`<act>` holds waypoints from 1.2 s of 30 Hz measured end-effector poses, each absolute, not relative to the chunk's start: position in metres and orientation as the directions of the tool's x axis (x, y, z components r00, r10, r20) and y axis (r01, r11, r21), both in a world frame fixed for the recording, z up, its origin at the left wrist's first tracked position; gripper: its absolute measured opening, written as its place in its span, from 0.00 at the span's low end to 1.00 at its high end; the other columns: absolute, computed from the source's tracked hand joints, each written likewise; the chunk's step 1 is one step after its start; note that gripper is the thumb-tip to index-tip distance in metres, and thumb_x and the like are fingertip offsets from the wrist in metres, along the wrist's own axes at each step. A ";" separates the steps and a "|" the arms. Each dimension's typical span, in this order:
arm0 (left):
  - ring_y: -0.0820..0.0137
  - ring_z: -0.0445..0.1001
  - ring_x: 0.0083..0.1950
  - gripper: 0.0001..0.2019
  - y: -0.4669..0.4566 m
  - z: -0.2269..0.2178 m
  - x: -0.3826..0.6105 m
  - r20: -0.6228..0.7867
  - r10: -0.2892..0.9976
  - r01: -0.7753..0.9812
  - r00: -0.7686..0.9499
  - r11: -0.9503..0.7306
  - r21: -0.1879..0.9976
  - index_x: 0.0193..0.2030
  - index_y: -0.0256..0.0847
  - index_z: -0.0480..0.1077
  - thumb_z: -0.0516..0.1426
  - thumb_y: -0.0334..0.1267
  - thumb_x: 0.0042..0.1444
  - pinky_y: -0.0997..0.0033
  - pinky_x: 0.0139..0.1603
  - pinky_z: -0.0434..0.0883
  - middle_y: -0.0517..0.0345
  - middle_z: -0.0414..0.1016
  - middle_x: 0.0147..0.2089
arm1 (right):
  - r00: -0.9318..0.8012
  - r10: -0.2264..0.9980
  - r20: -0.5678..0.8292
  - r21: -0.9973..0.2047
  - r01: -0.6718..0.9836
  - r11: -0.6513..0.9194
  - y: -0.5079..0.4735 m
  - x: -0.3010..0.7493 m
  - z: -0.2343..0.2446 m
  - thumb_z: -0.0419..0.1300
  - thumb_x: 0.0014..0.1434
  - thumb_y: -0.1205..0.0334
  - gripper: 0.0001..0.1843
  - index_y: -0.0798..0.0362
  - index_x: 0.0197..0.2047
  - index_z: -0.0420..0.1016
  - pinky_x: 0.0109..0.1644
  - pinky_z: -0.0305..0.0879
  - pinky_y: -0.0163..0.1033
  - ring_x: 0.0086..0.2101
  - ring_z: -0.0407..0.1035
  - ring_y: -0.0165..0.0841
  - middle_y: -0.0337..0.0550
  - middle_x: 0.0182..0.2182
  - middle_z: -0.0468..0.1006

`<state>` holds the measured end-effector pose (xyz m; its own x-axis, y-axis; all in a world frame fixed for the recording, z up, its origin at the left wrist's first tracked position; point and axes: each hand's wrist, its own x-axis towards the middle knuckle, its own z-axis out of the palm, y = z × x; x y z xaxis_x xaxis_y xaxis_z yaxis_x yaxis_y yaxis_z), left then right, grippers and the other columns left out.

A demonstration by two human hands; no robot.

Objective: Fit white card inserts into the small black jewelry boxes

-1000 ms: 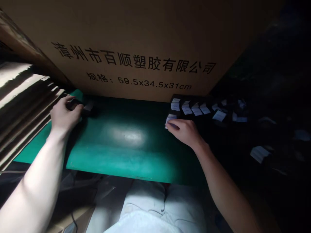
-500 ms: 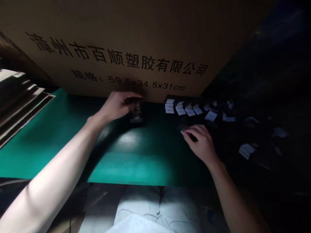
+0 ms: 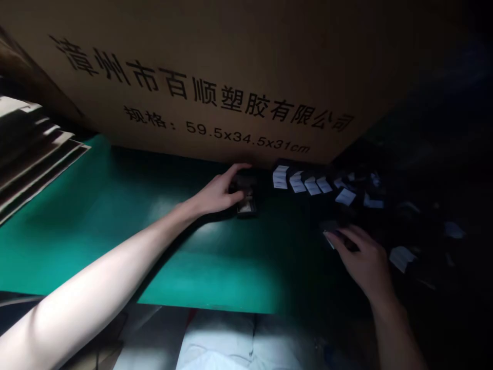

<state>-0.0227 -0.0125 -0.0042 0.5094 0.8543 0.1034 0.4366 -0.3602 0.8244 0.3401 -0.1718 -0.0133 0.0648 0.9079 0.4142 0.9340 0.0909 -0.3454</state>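
Observation:
My left hand (image 3: 219,191) is closed around a small dark block (image 3: 246,207) with a pale patch on its near end. The block rests on the green table top (image 3: 185,262) in front of a large carton, and my fingers partly hide it. To the right, in deep shadow, my right hand (image 3: 360,254) pinches a small dark piece with a white edge (image 3: 329,237) between thumb and fingers. What kind of piece it is I cannot make out. Just beyond both hands stands a row of dark pieces with folded white paper slips (image 3: 304,183).
A large printed cardboard carton (image 3: 173,123) closes off the back of the table. Flat cardboard sheets (image 3: 34,159) are stacked at the left. More white-slipped pieces (image 3: 402,257) lie scattered in the dark at right. My lap lies below the near edge.
My left hand and the dark block have moved right and a little nearer to me. My right hand has drawn right and nearer with its piece. The view has shifted slightly.

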 end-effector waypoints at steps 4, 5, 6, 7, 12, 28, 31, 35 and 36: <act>0.62 0.81 0.47 0.24 -0.008 -0.005 -0.023 0.072 0.830 0.367 0.553 -0.319 0.874 0.63 0.39 0.73 0.59 0.42 0.59 0.68 0.47 0.75 0.52 0.83 0.50 | 0.051 0.910 0.413 -0.315 0.945 0.090 -0.169 0.337 -0.007 0.62 0.67 0.42 0.18 0.45 0.39 0.85 0.38 0.80 0.45 0.37 0.82 0.41 0.44 0.38 0.86; 0.62 0.81 0.47 0.22 -0.008 -0.006 -0.023 0.065 0.828 0.361 0.557 -0.312 0.879 0.60 0.39 0.75 0.59 0.41 0.59 0.67 0.47 0.75 0.52 0.84 0.50 | 0.049 0.905 0.422 -0.297 0.951 0.087 -0.168 0.336 -0.007 0.62 0.68 0.43 0.18 0.46 0.39 0.85 0.38 0.81 0.46 0.37 0.82 0.41 0.44 0.38 0.86; 0.61 0.81 0.46 0.21 -0.007 -0.006 -0.023 0.060 0.829 0.360 0.556 -0.306 0.881 0.58 0.38 0.77 0.59 0.41 0.59 0.67 0.47 0.76 0.52 0.84 0.49 | 0.041 0.900 0.434 -0.271 0.959 0.087 -0.168 0.335 -0.007 0.62 0.68 0.44 0.17 0.47 0.39 0.85 0.37 0.81 0.46 0.36 0.82 0.42 0.45 0.38 0.86; 0.61 0.81 0.45 0.20 -0.006 -0.006 -0.023 0.056 0.832 0.364 0.553 -0.301 0.881 0.56 0.38 0.78 0.59 0.42 0.58 0.67 0.47 0.75 0.52 0.84 0.47 | 0.027 0.895 0.445 -0.242 0.966 0.091 -0.168 0.335 -0.008 0.61 0.69 0.46 0.17 0.47 0.40 0.85 0.38 0.81 0.46 0.37 0.82 0.41 0.45 0.38 0.86; 0.63 0.79 0.40 0.17 -0.006 -0.007 -0.024 0.043 0.836 0.374 0.546 -0.290 0.881 0.50 0.37 0.79 0.59 0.43 0.58 0.67 0.42 0.74 0.54 0.83 0.40 | -0.136 0.845 0.517 -0.078 0.976 0.204 -0.168 0.340 -0.016 0.58 0.73 0.58 0.13 0.48 0.50 0.84 0.41 0.83 0.43 0.39 0.83 0.38 0.45 0.43 0.86; 0.62 0.80 0.41 0.20 -0.005 -0.006 -0.025 0.017 0.841 0.363 0.540 -0.251 0.898 0.53 0.36 0.80 0.60 0.43 0.57 0.68 0.44 0.74 0.53 0.84 0.43 | -0.385 0.868 0.314 0.230 0.917 0.324 -0.136 0.353 -0.003 0.50 0.75 0.65 0.18 0.58 0.50 0.82 0.35 0.76 0.36 0.35 0.80 0.33 0.47 0.40 0.83; 0.63 0.80 0.41 0.20 -0.005 -0.006 -0.025 0.017 0.845 0.368 0.534 -0.251 0.896 0.53 0.36 0.80 0.59 0.42 0.57 0.68 0.44 0.74 0.53 0.83 0.42 | -0.374 0.886 0.274 0.243 0.918 0.313 -0.131 0.356 0.003 0.50 0.75 0.63 0.17 0.56 0.47 0.81 0.31 0.72 0.37 0.34 0.80 0.35 0.47 0.40 0.83; 0.63 0.80 0.41 0.19 -0.005 -0.006 -0.023 0.014 0.843 0.357 0.538 -0.244 0.902 0.52 0.36 0.80 0.59 0.42 0.57 0.68 0.43 0.74 0.53 0.83 0.42 | -0.208 0.896 0.392 0.114 0.978 0.177 -0.119 0.389 0.028 0.54 0.73 0.61 0.13 0.52 0.45 0.79 0.38 0.73 0.40 0.38 0.80 0.38 0.52 0.41 0.84; 0.63 0.80 0.41 0.19 -0.005 -0.006 -0.023 0.016 0.842 0.357 0.540 -0.246 0.901 0.51 0.36 0.80 0.59 0.42 0.57 0.68 0.43 0.74 0.53 0.83 0.42 | -0.143 0.894 0.425 0.102 0.989 0.109 -0.114 0.403 0.037 0.56 0.71 0.62 0.10 0.52 0.45 0.79 0.40 0.73 0.41 0.39 0.80 0.39 0.55 0.41 0.84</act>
